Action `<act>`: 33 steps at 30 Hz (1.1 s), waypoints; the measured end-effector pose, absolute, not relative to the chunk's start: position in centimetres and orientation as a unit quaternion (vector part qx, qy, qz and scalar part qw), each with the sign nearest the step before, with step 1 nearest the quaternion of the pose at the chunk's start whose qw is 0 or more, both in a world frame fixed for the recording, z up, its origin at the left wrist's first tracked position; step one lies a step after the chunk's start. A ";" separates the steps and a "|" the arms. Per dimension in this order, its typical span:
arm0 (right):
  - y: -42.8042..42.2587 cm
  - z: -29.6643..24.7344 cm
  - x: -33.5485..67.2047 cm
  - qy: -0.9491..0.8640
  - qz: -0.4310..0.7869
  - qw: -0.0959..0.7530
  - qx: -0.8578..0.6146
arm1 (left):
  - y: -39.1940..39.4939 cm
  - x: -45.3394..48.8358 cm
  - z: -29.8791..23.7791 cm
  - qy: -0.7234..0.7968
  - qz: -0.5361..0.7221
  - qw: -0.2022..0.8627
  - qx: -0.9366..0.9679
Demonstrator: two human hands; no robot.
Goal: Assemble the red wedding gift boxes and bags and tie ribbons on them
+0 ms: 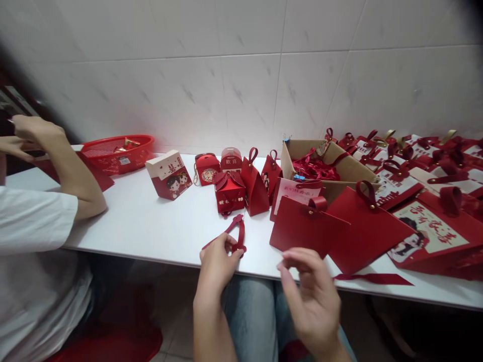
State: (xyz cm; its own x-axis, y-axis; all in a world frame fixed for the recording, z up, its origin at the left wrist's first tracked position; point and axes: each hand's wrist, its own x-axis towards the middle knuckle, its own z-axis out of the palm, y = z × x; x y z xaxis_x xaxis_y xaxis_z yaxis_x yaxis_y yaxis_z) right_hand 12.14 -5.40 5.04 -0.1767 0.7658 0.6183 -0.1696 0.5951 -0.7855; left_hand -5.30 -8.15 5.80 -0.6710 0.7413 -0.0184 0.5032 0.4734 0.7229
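Observation:
My left hand (pixel 219 259) is closed on a dark red strap (pixel 240 231) near the table's front edge. The strap is bent into a narrow loop, and its lower part disappears behind my fingers. Over the same edge, to the right, my right hand (pixel 311 296) has its thumb and forefinger tips brought together in a pinch. Anything between those tips is too small to make out. Just beyond the strap stands a small red gift box (pixel 229 193) with gold characters. A dark red ribbon (pixel 377 278) lies along the edge to the right of my right hand.
On the white table (pixel 162 226), red gift bags (pixel 309 229) crowd the right side. A cardboard box (pixel 339 166) holds red ribbons. Farther left are a printed box (pixel 169 176) and a red plastic basket (pixel 116 156). A co-worker's arm (pixel 71 161) reaches in at far left.

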 end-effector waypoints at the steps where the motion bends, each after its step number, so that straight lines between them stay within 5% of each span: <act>1: -5.1 4.6 11.7 -0.685 0.414 0.551 -0.234 | -8.3 -5.3 6.0 0.835 0.363 0.175 0.374; 6: -3.6 3.1 10.3 -0.699 0.484 0.453 -0.269 | -9.3 -4.8 7.5 0.738 0.483 0.224 0.414; 16: -3.1 3.6 11.5 -0.693 0.529 0.481 -0.092 | -10.3 -3.1 8.1 0.553 0.564 0.226 0.570; 25: -3.2 3.6 11.3 -0.625 0.577 0.505 -0.144 | -9.9 -2.2 8.8 0.600 0.483 0.202 0.605; 33: -2.8 4.2 12.3 -0.559 0.705 0.397 -0.181 | -10.0 -2.0 8.9 0.596 0.471 0.229 0.609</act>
State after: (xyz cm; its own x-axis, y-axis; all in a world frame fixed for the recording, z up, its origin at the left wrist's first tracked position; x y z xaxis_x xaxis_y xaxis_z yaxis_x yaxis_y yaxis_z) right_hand 12.29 -2.85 4.17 -0.6189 0.7622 0.1896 -0.3587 -0.0595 -0.9316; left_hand -1.98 -9.96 8.93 -0.1523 0.9416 0.3004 0.5098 -0.1856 0.8400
